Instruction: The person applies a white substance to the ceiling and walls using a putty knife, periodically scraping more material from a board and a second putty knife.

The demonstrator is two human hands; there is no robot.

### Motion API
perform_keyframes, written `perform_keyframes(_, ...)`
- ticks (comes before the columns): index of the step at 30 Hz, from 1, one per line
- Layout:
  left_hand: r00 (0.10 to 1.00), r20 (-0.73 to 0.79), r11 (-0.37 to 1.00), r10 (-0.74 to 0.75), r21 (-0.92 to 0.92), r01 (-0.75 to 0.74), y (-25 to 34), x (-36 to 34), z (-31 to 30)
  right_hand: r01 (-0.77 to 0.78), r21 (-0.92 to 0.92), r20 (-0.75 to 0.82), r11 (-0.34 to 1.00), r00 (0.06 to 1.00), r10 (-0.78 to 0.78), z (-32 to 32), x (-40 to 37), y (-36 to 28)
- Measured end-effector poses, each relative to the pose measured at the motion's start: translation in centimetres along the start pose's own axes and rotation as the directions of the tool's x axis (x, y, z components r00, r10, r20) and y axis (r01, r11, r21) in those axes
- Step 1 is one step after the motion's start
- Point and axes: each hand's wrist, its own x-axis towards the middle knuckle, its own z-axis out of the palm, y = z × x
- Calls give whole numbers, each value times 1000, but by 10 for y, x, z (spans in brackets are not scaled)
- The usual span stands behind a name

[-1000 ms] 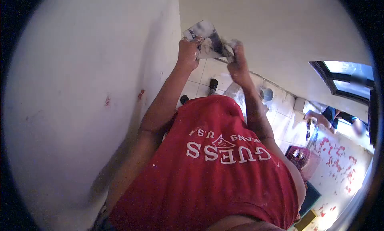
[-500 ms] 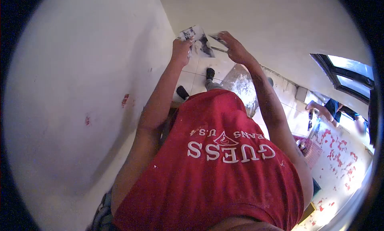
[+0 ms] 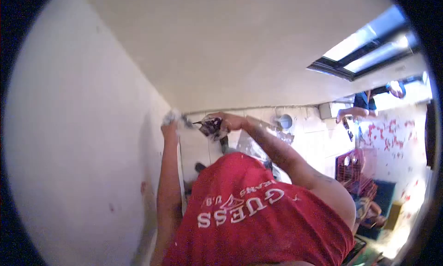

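Observation:
My left hand [image 3: 169, 128] is closed round a flat putty plate [image 3: 185, 121], smeared by motion and coated with white paste, close to the corner of the left wall. Just to its right, my right hand [image 3: 232, 122] grips a putty knife [image 3: 211, 127] with white paste on its dark blade. The knife's tip points left toward the plate. Both tools are in front of my red shirt [image 3: 258, 220], over the tiled floor.
A pale wall [image 3: 74, 141] rises close on my left, another [image 3: 221, 49] ahead. A grey bucket [image 3: 285, 121] stands by the far wall's foot. Right are a window [image 3: 355, 54], a person [image 3: 367, 102], a red crate [image 3: 349, 167] and another person sitting lower down [image 3: 370, 213].
My view has swung, and both hands appear lower and further left. The plate has turned from broadly facing me to nearly edge-on, and the knife blade shows more fully.

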Motion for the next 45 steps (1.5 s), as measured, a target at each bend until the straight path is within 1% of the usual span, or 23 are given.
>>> perform_keyframes(1, 940, 118, 610, 320, 733, -300, -1, -14, -18, 17, 491, -94, 871, 995, 33, 6, 1, -6)
perform_keyframes(2, 957, 281, 634, 79, 726, -265, 8, -20, -34, 126, 843, -187, 522, 980, 66, 12, 1, -13)
perform_keyframes(3, 988, 136, 941, -78, 336, 28, -15, -22, -32, 268, 920, -319, 287, 936, 147, 13, 1, -6)
perform_keyframes(4, 979, 119, 986, -168, -1, 169, -25, -24, -36, 337, 911, -368, 237, 925, 97, 8, -5, 16)
perform_keyframes(5, 961, 102, 898, -257, -342, 276, -35, -26, -39, 397, 900, -411, 178, 910, 48, 3, -13, 32)
perform_keyframes(8, 954, 125, 691, -273, -664, 285, -10, -39, -51, 608, 787, -600, 102, 717, 356, -11, -13, 26)
perform_keyframes(9, 928, 164, 633, -335, -690, 351, 3, -37, -58, 726, 671, -733, 152, 618, 283, -5, -13, -13)
perform_keyframes(11, 889, 210, 639, -406, -631, 440, 5, -32, -75, 304, -29, -946, 952, 299, -124, -21, 0, -21)
perform_keyframes(12, 883, 214, 700, -418, -544, 463, -1, -27, -82, 543, 349, -910, 764, 391, 138, -34, 6, -67)
perform_keyframes(15, 980, 101, 927, -172, -319, 196, -11, -28, -99, 241, -187, -972, 952, 96, -216, -66, 31, -103)
perform_keyframes(16, 994, 108, 990, -18, -135, 33, -4, -30, -102, 336, -164, -986, 927, -37, -161, -80, 46, -109)
perform_keyframes(18, 940, 197, 887, 278, 322, -330, 34, -37, -121, -263, -451, -822, 853, -251, -512, -112, 68, -108)
perform_keyframes(19, 938, 220, 885, 267, 329, -329, 36, -36, -122, -558, -470, -687, 684, -255, -680, -121, 78, -105)
perform_keyframes(20, 936, 243, 883, 255, 335, -328, 36, -35, -123, -553, -447, -689, 703, -288, -665, -124, 87, -118)
perform_keyframes(22, 973, 218, 980, -71, -167, 109, -11, -32, -106, -545, -401, -695, 736, -343, -632, -132, 104, -144)
perform_keyframes(24, 955, 267, 982, -127, -99, 159, -32, -31, -108, -615, -349, -644, 707, -391, -658, -138, 127, -152)
perform_keyframes(27, 897, 420, 603, 136, 683, -412, -25, -30, -117, -688, -299, -616, 662, -391, -684, -149, 163, -138)
perform_keyframes(30, 880, 459, 684, -124, 682, -260, 6, -27, -120, -696, -344, -643, 630, -314, -699, -122, 183, -113)
perform_keyframes(33, 888, 433, 454, 158, 767, -454, -47, -31, -110, -638, -438, -691, 634, -212, -691, -99, 177, -90)
perform_keyframes(35, 963, 240, 968, -123, 244, 63, -38, -32, -106, -638, -446, -678, 628, -217, -702, -100, 156, -84)
perform_keyframes(37, 938, 219, 958, -267, -49, 284, -17, -33, -109, -595, -445, -639, 669, -313, -703, -119, 134, -97)
perform_keyframes(39, 964, 205, 985, -171, 50, 164, 7, -32, -112, -399, -446, -681, 801, -429, -593, -144, 122, -119)
perform_keyframes(45, 992, 44, 980, 122, -163, -113, -16, -36, -92, -695, -302, -610, 652, -386, -693, -156, 180, -120)
